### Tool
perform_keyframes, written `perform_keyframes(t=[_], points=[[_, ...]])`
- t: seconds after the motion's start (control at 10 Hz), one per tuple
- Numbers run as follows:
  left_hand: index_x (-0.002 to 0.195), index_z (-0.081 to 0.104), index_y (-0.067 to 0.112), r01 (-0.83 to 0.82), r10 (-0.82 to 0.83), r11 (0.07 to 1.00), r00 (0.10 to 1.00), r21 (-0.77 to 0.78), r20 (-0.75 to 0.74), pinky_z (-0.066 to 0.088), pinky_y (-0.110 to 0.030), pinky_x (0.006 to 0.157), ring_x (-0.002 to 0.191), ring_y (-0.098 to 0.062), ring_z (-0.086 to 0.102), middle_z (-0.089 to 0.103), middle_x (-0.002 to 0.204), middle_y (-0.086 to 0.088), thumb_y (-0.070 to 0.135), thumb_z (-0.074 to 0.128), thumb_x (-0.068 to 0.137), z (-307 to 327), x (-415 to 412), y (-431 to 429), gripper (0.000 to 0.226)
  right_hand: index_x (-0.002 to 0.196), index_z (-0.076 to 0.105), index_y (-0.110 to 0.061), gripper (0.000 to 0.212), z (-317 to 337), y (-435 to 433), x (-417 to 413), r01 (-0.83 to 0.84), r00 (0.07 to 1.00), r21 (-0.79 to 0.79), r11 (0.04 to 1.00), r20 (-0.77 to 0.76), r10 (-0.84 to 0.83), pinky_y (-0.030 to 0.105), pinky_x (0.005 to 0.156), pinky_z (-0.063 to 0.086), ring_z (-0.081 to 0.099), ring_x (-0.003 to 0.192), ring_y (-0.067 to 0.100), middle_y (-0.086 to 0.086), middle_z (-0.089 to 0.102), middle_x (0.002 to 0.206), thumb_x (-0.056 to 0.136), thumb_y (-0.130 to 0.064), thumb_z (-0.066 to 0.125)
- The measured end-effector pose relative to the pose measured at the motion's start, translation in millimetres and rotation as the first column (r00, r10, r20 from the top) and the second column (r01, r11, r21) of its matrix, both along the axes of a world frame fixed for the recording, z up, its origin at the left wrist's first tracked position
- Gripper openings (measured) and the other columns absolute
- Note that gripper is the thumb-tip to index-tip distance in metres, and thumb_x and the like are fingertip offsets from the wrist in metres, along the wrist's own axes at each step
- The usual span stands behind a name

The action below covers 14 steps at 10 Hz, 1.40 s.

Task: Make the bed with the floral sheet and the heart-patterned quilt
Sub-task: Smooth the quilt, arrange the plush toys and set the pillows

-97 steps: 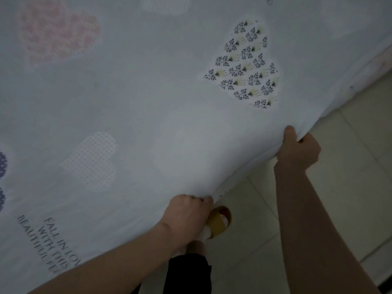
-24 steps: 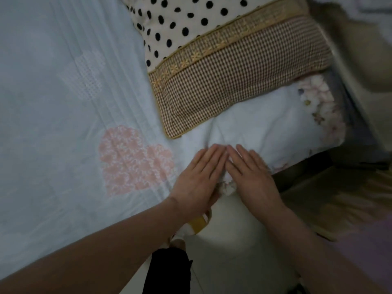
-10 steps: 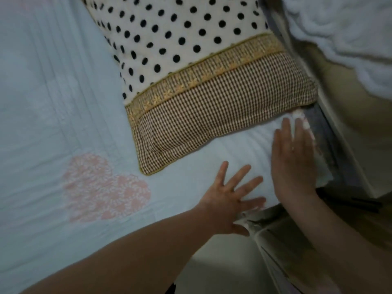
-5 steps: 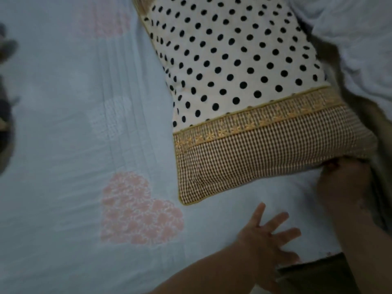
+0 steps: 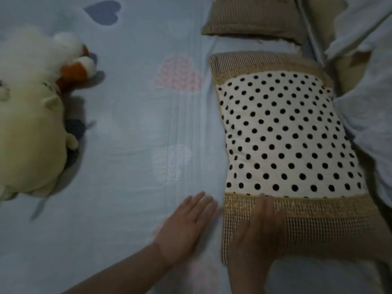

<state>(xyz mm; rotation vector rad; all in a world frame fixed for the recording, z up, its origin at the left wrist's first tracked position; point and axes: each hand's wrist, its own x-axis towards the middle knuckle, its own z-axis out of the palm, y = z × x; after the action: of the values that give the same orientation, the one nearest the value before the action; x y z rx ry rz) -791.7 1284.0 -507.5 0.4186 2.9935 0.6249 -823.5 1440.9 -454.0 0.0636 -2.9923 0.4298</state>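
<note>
Both grips flat, empty: right hand [image 5: 257, 232] is pressing the near short end of the pillow [image 5: 286, 134]; left hand [image 5: 186, 225] is resting on the quilt [image 5: 127, 124] alongside.

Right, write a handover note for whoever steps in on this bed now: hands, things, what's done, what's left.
Hands: the left hand lies flat, fingers straight, on the quilt beside the dotted pillow. The right hand lies flat on that pillow's checked end, though it is blurred.
Things: the quilt is spread over the bed, hearts up, with light creases. The floral sheet is not in view. A second pillow lies beyond the first. Soft toys sit on the quilt at the left.
Done: quilt spread, pillows on top.
Left: probably smooth the creases and square the dotted pillow.
</note>
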Motion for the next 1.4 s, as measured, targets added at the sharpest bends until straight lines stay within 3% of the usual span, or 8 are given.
perform_keyframes(t=[0.2, 0.4, 0.5, 0.7, 0.9, 1.1, 1.2, 1.4], points=[[0.151, 0.031, 0.006, -0.226, 0.224, 0.969, 0.974, -0.104, -0.027, 0.024, -0.053, 0.115, 0.146, -0.036, 0.025, 0.031, 0.157, -0.016, 0.007, 0.063, 0.08, 5.1, -64.9, -81.5, 0.078, 0.158, 0.014, -0.024, 0.074, -1.4, -105.4, -88.5, -0.236, 0.971, 0.084, 0.968, 0.058, 0.232, 0.055, 0.118, 0.021, 0.009, 0.151, 0.032, 0.006, 0.009, 0.165, 0.096, -0.016, 0.055], [0.157, 0.014, 0.014, -0.357, 0.37, 0.915, 0.928, -0.187, 0.038, 0.007, -0.055, 0.119, 0.151, -0.032, 0.007, 0.017, 0.163, -0.01, 0.04, 0.022, 0.095, -21.9, -164.6, -130.5, 0.067, 0.157, -0.006, -0.03, 0.06, -43.9, -197.2, -213.1, -0.317, 0.939, 0.119, 0.941, 0.178, 0.294, 0.05, 0.121, 0.005, -0.007, 0.151, 0.027, -0.002, -0.007, 0.165, 0.106, -0.035, 0.026], [0.158, 0.005, 0.023, -0.354, 0.393, 0.893, 0.914, -0.278, 0.098, -0.005, -0.061, 0.116, 0.152, -0.029, -0.006, 0.003, 0.165, -0.002, 0.062, 0.012, 0.094, -57.8, -180.6, -128.9, 0.075, 0.157, -0.002, -0.03, 0.063, -96.2, -181.1, -234.2, -0.238, 0.928, 0.069, 0.969, 0.312, 0.206, 0.049, 0.121, -0.001, -0.007, 0.151, 0.024, -0.01, -0.006, 0.165, 0.102, -0.053, 0.017], [0.156, 0.024, 0.017, -0.344, 0.384, 0.875, 0.922, -0.34, 0.056, 0.007, -0.069, 0.113, 0.15, -0.036, 0.008, 0.015, 0.163, -0.009, 0.064, 0.019, 0.096, -88.1, -167.6, -118.8, 0.076, 0.158, 0.003, -0.014, 0.076, -137.6, -153.2, -207.3, 0.042, 0.95, 0.018, 0.999, 0.309, -0.046, 0.049, 0.117, 0.027, 0.021, 0.147, 0.031, 0.004, 0.005, 0.165, 0.1, -0.061, 0.018], [0.157, 0.018, 0.017, -0.337, 0.393, 0.874, 0.914, -0.349, 0.103, 0.002, -0.069, 0.113, 0.151, -0.036, 0.003, 0.009, 0.164, -0.008, 0.065, 0.018, 0.095, -86.8, -176.2, -127.3, 0.078, 0.157, 0.021, -0.02, 0.068, -122.6, -129.9, -111.5, 0.032, 0.96, 0.095, 0.995, 0.274, -0.057, 0.055, 0.107, 0.041, 0.027, 0.143, 0.038, 0.013, 0.009, 0.164, 0.099, -0.055, 0.029], [0.158, 0.01, 0.025, -0.288, 0.353, 0.898, 0.923, -0.334, 0.154, 0.0, -0.067, 0.115, 0.151, -0.034, -0.004, 0.003, 0.165, -0.005, 0.071, 0.012, 0.093, -74.7, -162.4, -122.4, 0.079, 0.146, 0.041, -0.034, 0.048, -134.2, -56.0, -3.6, -0.017, 0.95, 0.144, 0.989, 0.311, -0.029, 0.059, 0.116, 0.022, 0.01, 0.15, 0.037, 0.006, 0.003, 0.165, 0.102, -0.039, 0.022], [0.155, 0.027, 0.025, -0.155, 0.198, 0.947, 0.972, -0.28, 0.13, 0.011, -0.07, 0.112, 0.149, -0.04, 0.009, 0.016, 0.163, -0.011, 0.072, 0.027, 0.093, -64.3, -103.8, -111.3, 0.078, 0.145, 0.044, -0.031, 0.05, -193.6, -8.2, 137.7, 0.075, 0.789, -0.093, 0.993, 0.615, -0.002, 0.056, 0.115, 0.025, 0.02, 0.147, 0.036, 0.008, 0.011, 0.164, 0.1, -0.039, 0.023], [0.146, 0.046, 0.03, 0.073, -0.012, 0.966, 0.97, -0.247, 0.242, 0.027, -0.072, 0.102, 0.146, -0.038, 0.025, 0.039, 0.154, -0.012, 0.072, 0.053, 0.081, -52.3, 60.8, -75.2, 0.077, 0.136, 0.05, -0.024, 0.046, -146.7, -13.4, 202.8, -0.071, 0.889, -0.115, 0.991, 0.442, 0.115, 0.05, 0.104, 0.038, 0.05, 0.129, 0.037, 0.016, 0.046, 0.147, 0.093, -0.033, 0.036]])
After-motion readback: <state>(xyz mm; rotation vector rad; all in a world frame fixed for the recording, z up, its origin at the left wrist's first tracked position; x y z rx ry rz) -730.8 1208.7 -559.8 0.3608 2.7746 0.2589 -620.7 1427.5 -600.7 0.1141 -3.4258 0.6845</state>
